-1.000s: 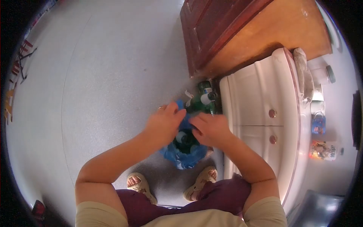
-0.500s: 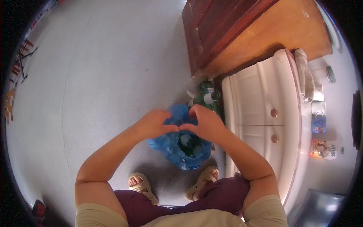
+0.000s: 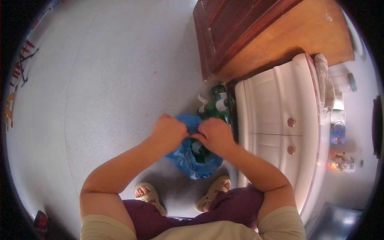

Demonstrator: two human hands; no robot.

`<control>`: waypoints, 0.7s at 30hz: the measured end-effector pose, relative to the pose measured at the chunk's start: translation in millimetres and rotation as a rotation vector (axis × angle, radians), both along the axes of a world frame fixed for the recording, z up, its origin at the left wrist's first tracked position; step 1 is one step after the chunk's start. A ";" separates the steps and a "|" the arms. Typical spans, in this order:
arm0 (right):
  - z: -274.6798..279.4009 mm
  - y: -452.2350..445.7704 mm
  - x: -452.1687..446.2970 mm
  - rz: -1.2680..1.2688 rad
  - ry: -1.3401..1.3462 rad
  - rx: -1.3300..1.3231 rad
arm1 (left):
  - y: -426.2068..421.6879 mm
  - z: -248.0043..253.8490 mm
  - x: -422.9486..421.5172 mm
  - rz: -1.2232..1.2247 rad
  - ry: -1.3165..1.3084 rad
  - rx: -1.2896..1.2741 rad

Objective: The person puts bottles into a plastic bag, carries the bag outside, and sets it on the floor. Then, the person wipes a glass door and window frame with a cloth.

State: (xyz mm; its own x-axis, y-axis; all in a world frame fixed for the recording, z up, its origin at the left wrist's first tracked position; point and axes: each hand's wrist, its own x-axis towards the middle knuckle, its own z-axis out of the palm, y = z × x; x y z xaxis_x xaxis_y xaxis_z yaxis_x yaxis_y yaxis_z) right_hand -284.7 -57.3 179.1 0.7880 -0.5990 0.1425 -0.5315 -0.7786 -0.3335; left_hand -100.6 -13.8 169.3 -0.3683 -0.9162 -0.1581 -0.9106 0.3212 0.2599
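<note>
Blue bag (image 3: 190,165), fingers (image 3: 198,137) gripping edge, cabinet (image 3: 264,106) near right, wide floor (image 3: 112,88) left

No wording is legible. Printed characters on the packet with orange artwork (image 3: 341,161), at right, are too blurred to decipher; markings on the small blue pack (image 3: 338,135) near it are too small to read. Pale labels (image 3: 222,105) on the green bottles (image 3: 218,91), and on the bottle (image 3: 199,157) inside the blue bag (image 3: 195,170), remain unresolved.
</note>
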 end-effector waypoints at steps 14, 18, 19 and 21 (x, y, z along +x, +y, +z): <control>15.8 5.1 2.3 -0.239 0.085 0.136 | 0.8 10.5 0.1 0.251 0.270 0.020; 4.5 -3.1 3.9 -0.104 0.285 0.207 | -0.8 -21.1 5.9 0.199 0.417 -0.095; 2.0 -2.1 4.5 -0.090 0.286 0.242 | -2.1 -28.6 7.0 0.166 0.469 -0.086; -0.1 -2.0 5.1 -0.083 0.289 0.330 | -3.7 -46.4 9.3 0.095 0.555 -0.060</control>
State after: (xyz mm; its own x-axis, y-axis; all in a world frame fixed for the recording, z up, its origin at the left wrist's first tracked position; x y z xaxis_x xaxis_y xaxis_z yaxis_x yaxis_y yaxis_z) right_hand -279.7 -59.3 179.0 0.7145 -0.6384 -0.2861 -0.6958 -0.6060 -0.3855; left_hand -91.4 -17.6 123.0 -0.2967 -0.9508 0.0887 -0.6684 0.2731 0.6918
